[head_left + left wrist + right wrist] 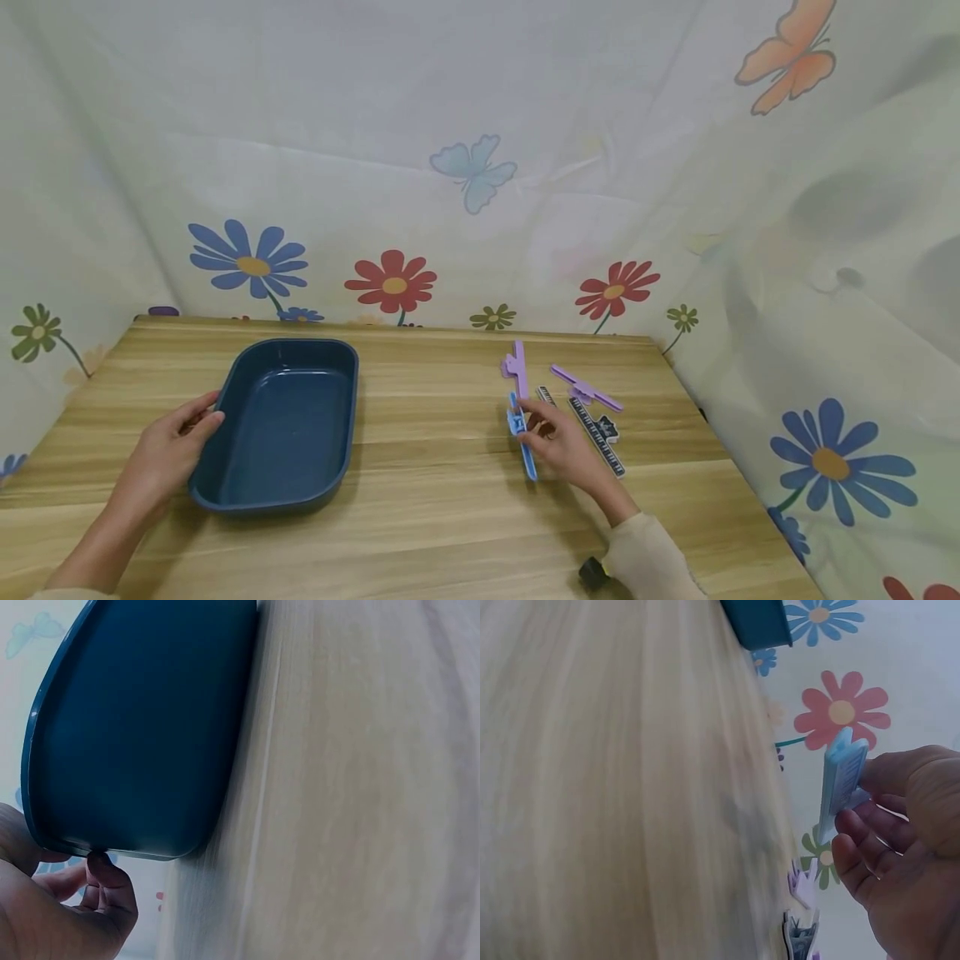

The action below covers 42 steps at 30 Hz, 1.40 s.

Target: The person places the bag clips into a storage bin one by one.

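A dark blue rectangular tub (281, 433) sits on the left half of the wooden table. My left hand (171, 446) grips its left rim, thumb and fingers on either side of the wall; the left wrist view shows the thumb at the tub's edge (94, 851). My right hand (558, 437) pinches a light blue bag clip (517, 425) by its middle tab, and in the right wrist view this clip (841, 780) is held above the tabletop. Just beyond that hand lie two purple clips (519, 367) and two black-and-white clips with a piano-key pattern (600, 437).
The wooden table (435, 500) ends at a pale cloth backdrop (360, 167) printed with flowers and butterflies, which also hangs along both sides. A small black object (592, 573) shows by the right sleeve (648, 558).
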Available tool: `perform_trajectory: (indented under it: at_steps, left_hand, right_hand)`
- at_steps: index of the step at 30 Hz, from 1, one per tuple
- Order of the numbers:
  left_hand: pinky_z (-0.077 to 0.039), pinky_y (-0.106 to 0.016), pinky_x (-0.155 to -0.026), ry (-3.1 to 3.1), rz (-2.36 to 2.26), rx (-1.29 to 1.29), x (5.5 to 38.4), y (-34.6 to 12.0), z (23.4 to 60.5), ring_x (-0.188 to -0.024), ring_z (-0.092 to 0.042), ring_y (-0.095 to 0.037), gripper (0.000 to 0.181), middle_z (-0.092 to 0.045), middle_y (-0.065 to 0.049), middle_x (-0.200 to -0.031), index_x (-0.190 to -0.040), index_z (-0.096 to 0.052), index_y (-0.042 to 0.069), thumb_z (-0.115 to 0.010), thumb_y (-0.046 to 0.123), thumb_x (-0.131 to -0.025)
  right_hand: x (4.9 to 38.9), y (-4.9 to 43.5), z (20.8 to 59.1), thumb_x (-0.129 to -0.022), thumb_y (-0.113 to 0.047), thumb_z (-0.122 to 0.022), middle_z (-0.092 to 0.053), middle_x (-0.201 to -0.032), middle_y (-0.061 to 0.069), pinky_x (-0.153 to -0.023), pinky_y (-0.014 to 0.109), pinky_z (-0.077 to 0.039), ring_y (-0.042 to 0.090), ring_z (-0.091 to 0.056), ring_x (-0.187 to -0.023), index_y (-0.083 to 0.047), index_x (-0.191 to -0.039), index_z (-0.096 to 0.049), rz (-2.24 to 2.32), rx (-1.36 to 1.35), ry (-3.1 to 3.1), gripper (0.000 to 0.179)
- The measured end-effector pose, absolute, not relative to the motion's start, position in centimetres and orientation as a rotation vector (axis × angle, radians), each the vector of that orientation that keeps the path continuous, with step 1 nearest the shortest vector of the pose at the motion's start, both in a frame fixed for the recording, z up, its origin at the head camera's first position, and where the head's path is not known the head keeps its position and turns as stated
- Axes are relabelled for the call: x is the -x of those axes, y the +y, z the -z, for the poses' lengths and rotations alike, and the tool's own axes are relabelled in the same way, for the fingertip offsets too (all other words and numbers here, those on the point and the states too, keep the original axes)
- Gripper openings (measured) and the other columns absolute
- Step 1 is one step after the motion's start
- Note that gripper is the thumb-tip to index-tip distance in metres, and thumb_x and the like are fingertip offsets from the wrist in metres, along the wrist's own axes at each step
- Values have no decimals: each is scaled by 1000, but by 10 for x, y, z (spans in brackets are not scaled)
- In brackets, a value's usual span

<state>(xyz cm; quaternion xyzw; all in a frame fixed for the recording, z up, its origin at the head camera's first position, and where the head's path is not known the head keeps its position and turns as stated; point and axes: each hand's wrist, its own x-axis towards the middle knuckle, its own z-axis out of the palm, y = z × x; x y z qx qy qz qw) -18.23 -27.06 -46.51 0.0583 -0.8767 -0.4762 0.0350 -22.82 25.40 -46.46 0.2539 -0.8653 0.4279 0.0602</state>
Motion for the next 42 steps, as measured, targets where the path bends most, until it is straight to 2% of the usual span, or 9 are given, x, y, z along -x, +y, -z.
perform_trajectory:
  at_steps: [6,11,13,18,20,33,38,40,42]
  left_hand:
    - [-36,-6,-68,-2674,1480,-167,183,-269,465,-125,-45,-47,64,-47,-34,-142,-156,-35,-6,-40,40,-112]
    - [-37,-7,-69,-2673,1432,-163,183,-268,465,-111,-48,-27,62,-51,-28,-135,-156,-38,-5,-41,38,-112]
    - [-37,-7,-69,-2674,1421,-163,183,-267,465,-111,-48,-26,61,-51,-28,-135,-155,-39,-5,-41,38,-112]
    - [-36,-6,-68,-2665,1452,-173,182,-267,464,-122,-47,-43,62,-48,-33,-140,-156,-36,-6,-40,38,-112]
    - [-35,-6,-68,-2667,1451,-181,182,-267,464,-124,-46,-46,62,-47,-34,-142,-156,-36,-5,-40,39,-112]
    - [-37,-11,-70,-2675,1458,-197,182,-268,466,-126,-46,-47,64,-48,-34,-143,-157,-37,-4,-40,41,-112]
    - [-44,-20,-79,-2694,1472,-198,182,-269,465,-131,-44,-49,65,-45,-35,-147,-158,-35,-3,-39,42,-112]
    - [-44,-18,-79,-2693,1478,-195,182,-270,465,-132,-43,-50,65,-44,-35,-148,-158,-34,-3,-39,42,-112]
    - [-40,-11,-75,-2684,1484,-193,181,-270,465,-131,-43,-50,64,-44,-35,-148,-158,-34,-4,-40,41,-112]
  right_hand:
    - [224,253,457,-92,-2,-76,-71,-110,7,-79,29,-56,20,-63,-91,2,-138,-63,-1383,-642,-2614,48]
    - [221,252,452,-94,-5,-74,-70,-111,9,-83,27,-55,25,-63,-97,-1,-141,-61,-1528,-545,-2590,48]
    - [221,252,450,-96,-7,-74,-70,-113,10,-84,26,-55,27,-63,-99,-1,-141,-61,-1565,-533,-2577,48]
    - [218,250,445,-97,-9,-73,-69,-122,13,-87,26,-54,26,-61,-105,-1,-143,-59,-1624,-558,-2531,49]
    - [217,250,443,-97,-9,-73,-68,-127,13,-88,26,-54,26,-61,-107,0,-143,-58,-1646,-571,-2516,49]
    - [214,247,438,-98,-8,-72,-68,-128,14,-80,22,-53,30,-60,-106,-5,-144,-59,-1714,-527,-2485,48]
    - [214,247,438,-98,-7,-71,-68,-129,15,-80,22,-54,26,-60,-105,-2,-144,-58,-1723,-531,-2480,48]
    - [214,246,437,-98,-7,-71,-68,-129,14,-80,22,-54,24,-60,-105,-1,-144,-58,-1729,-531,-2480,48]
    - [214,245,437,-98,-7,-71,-68,-129,14,-80,22,-54,23,-61,-104,0,-145,-57,-1734,-536,-2478,49]
